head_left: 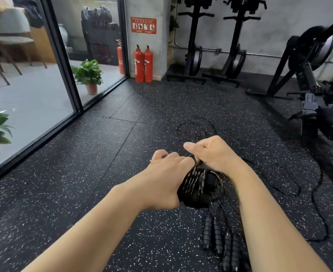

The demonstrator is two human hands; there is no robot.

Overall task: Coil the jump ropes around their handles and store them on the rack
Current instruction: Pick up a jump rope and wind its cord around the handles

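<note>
Beyond my hands, a red wall sign (143, 25) carried writing too blurred to read. My left hand (164, 178) gripped the coiled jump rope (198, 186). My right hand (213, 153) pinched its cord.

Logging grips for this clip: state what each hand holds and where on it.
Left hand grips the coiled jump rope bundle round its left side; right hand pinches the cord at the bundle's top.

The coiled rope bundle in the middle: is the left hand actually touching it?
Touching. The head view shows the left hand wrapped against the left side of the coiled rope bundle, with no gap between palm and coils.
</note>
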